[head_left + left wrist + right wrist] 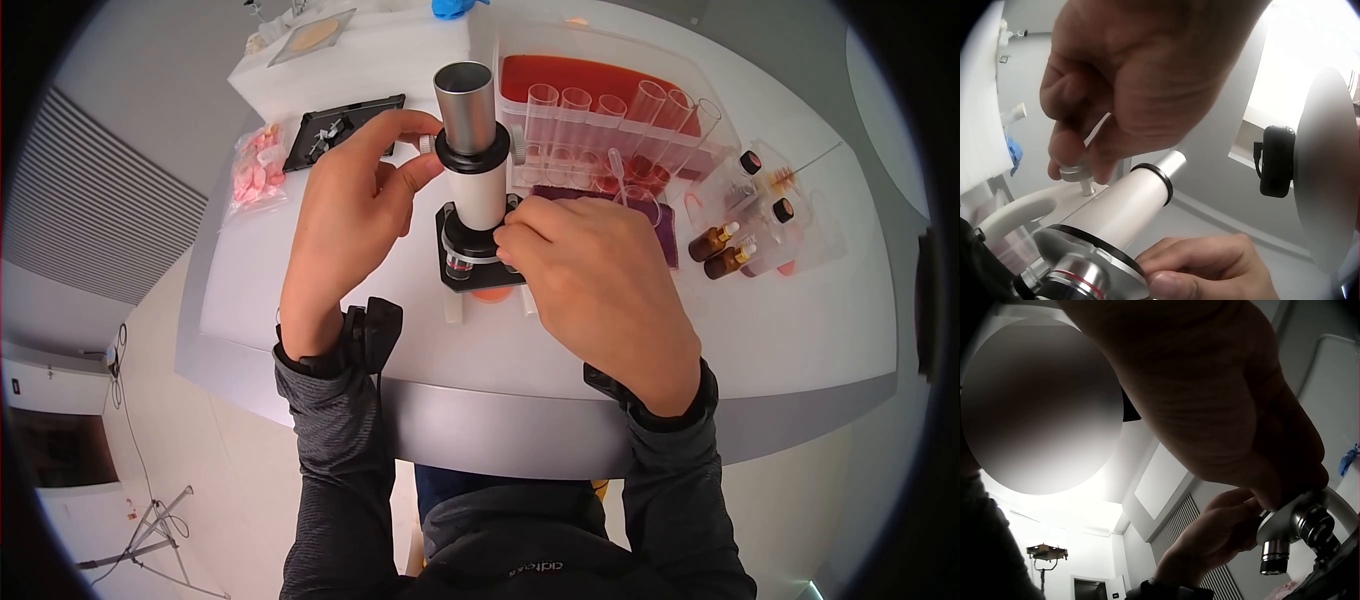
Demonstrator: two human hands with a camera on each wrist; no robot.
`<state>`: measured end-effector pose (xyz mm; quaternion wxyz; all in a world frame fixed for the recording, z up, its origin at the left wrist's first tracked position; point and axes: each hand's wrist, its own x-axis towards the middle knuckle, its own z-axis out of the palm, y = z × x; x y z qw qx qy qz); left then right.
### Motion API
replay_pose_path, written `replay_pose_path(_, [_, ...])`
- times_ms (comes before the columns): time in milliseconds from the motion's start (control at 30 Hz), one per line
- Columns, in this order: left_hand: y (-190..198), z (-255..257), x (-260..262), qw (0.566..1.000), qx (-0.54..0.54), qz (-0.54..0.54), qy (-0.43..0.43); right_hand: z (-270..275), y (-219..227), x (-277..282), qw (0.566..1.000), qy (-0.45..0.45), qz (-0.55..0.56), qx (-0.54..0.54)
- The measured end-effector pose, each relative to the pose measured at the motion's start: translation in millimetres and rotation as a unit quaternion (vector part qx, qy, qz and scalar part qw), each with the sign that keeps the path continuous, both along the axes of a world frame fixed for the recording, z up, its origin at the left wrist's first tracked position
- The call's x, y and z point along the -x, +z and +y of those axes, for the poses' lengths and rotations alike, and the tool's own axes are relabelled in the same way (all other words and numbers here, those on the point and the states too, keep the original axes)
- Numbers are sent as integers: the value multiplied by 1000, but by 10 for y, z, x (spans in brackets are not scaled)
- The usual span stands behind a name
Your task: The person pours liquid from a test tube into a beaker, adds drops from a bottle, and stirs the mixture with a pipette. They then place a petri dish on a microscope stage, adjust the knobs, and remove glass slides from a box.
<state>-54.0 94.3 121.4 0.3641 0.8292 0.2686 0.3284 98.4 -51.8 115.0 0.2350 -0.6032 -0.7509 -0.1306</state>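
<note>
A white and black microscope (478,200) with a silver eyepiece tube (466,110) stands upright in front of me. My left hand (350,205) pinches the ridged focus knob (1074,172) on its left side between thumb and fingers. Lower down, my right hand (600,270) grips the edge of the revolving nosepiece (1130,278) with its fingertips. Objective lenses (1274,557) point down from that nosepiece, above the black stage (482,278). A second focus knob (517,145) sticks out on the right side, untouched. The right fingertips are partly hidden behind the hand in the head view.
Behind the microscope, a rack holds several test tubes (648,100) before a clear bin (720,70). Dropper bottles (713,242) stand at the right. A black tray (372,120) and a bag of pink pieces (258,172) lie at the left, near a white foam block (400,50).
</note>
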Motion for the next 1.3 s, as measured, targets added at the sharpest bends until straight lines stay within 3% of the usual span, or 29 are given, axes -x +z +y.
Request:
replay_pose_path(767, [65, -53, 3, 999, 4, 17, 29, -8, -8, -11, 1000, -5, -8, 18])
replay_pose_path(967, [-13, 6, 14, 1000, 21, -23, -2, -9, 1, -9, 1000, -4, -11, 20])
replay_pose_path(1067, [20, 10, 22, 999, 18, 43, 2, -6, -6, -8, 1000, -6, -13, 19])
replay_pose_path(1300, [-106, 82, -48, 1000, -1, 17, -1, -18, 5, 21, 1000, -9, -16, 22])
